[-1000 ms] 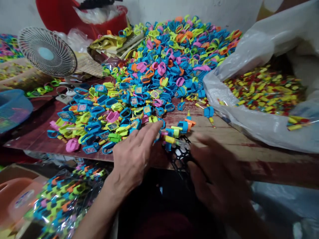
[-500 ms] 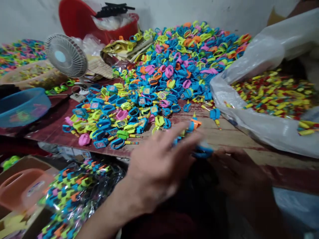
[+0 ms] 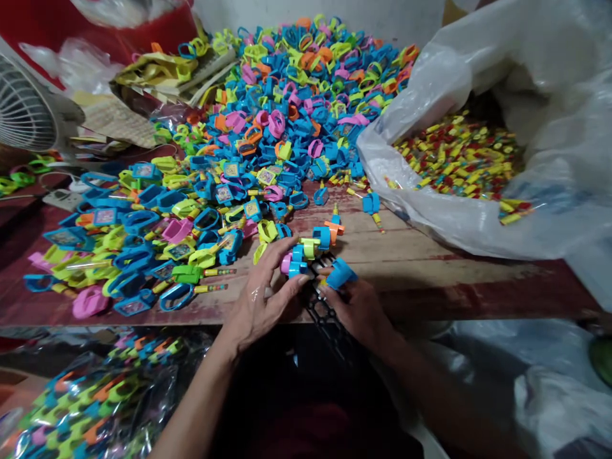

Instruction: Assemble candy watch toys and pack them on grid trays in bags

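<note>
A black plastic strip with holes [image 3: 321, 308] slants over the table's front edge. Several toy watches [image 3: 310, 247] in blue, yellow-green, orange and pink are set along its far end. My left hand [image 3: 262, 293] curls its thumb and fingers around the near watches of that row. Between the fingers of my right hand [image 3: 361, 312] is a blue toy watch [image 3: 341, 274], tilted over the strip's right side. A bit of yellow shows under this watch, partly hidden by the fingers.
Heaped toy watches [image 3: 287, 115] cover the table's [image 3: 406, 274] back and left. A white plastic bag [image 3: 425, 223] at the right holds small yellow and red tubes [image 3: 459, 159]. A fan [image 3: 29, 108] stands at the left. Below the edge lie bagged watches [image 3: 86, 408].
My view has turned right and down. My left hand, blurred and above the row before, now rests against its watches. My right hand has brought the blue watch to the strip.
</note>
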Action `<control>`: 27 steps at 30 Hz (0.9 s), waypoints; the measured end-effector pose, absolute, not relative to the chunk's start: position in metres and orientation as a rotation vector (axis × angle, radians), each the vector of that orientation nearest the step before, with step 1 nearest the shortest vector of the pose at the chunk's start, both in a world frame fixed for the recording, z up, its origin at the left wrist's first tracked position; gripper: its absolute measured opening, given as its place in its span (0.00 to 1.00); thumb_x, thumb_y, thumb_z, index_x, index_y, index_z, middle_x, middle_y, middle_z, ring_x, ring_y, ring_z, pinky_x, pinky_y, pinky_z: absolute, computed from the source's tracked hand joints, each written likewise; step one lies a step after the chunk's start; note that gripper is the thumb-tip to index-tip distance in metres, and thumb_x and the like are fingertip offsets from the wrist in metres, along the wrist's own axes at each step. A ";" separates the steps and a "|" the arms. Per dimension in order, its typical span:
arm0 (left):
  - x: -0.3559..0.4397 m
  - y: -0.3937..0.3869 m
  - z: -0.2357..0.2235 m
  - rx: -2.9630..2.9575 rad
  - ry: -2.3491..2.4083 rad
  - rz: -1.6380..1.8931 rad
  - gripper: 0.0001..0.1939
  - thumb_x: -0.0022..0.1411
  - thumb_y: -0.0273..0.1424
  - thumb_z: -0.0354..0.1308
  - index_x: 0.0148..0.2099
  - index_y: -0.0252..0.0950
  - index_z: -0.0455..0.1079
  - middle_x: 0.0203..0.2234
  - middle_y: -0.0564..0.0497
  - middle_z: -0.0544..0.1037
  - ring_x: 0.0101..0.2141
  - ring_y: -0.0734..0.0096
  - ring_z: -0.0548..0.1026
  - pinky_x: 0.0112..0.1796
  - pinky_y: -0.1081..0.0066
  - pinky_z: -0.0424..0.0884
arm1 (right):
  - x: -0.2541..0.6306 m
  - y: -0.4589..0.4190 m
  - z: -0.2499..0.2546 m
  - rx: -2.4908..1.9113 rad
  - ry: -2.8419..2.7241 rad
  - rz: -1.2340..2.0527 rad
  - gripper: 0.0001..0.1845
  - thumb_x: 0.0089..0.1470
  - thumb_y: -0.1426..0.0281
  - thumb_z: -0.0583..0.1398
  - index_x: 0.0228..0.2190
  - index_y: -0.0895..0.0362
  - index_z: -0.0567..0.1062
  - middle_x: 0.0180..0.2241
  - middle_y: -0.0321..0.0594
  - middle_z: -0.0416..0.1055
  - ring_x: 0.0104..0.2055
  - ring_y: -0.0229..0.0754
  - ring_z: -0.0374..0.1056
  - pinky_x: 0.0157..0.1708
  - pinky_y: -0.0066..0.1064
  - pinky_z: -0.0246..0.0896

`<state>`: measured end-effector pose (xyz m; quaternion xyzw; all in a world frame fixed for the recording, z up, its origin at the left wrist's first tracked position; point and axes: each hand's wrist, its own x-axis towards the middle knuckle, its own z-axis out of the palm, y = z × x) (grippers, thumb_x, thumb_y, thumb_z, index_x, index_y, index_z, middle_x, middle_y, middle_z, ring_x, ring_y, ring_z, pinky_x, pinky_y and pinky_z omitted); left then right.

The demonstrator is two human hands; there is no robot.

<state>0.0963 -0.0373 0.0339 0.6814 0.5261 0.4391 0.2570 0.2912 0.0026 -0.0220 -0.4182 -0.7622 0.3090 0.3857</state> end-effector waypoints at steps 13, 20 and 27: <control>0.099 -0.037 0.024 1.747 1.352 1.306 0.27 0.66 0.38 0.57 0.65 0.42 0.59 0.62 0.44 0.64 0.62 0.58 0.61 0.62 0.56 0.58 | 0.285 -0.004 -0.022 -1.118 -1.919 0.849 0.06 0.54 0.67 0.58 0.28 0.54 0.74 0.27 0.37 0.76 0.28 0.41 0.70 0.33 0.30 0.67; 0.100 -0.036 0.018 1.667 1.295 1.335 0.27 0.66 0.38 0.58 0.65 0.43 0.59 0.62 0.44 0.63 0.62 0.58 0.61 0.62 0.56 0.57 | 0.276 0.006 -0.014 -1.212 -1.862 0.856 0.12 0.56 0.64 0.57 0.24 0.55 0.74 0.24 0.36 0.75 0.27 0.41 0.69 0.31 0.28 0.65; 0.100 -0.037 0.015 1.669 1.310 1.325 0.27 0.67 0.38 0.57 0.66 0.45 0.58 0.64 0.47 0.61 0.64 0.61 0.59 0.64 0.58 0.56 | 0.266 0.012 -0.028 -1.149 -2.028 0.494 0.10 0.56 0.67 0.56 0.26 0.55 0.73 0.25 0.39 0.75 0.27 0.41 0.69 0.31 0.29 0.64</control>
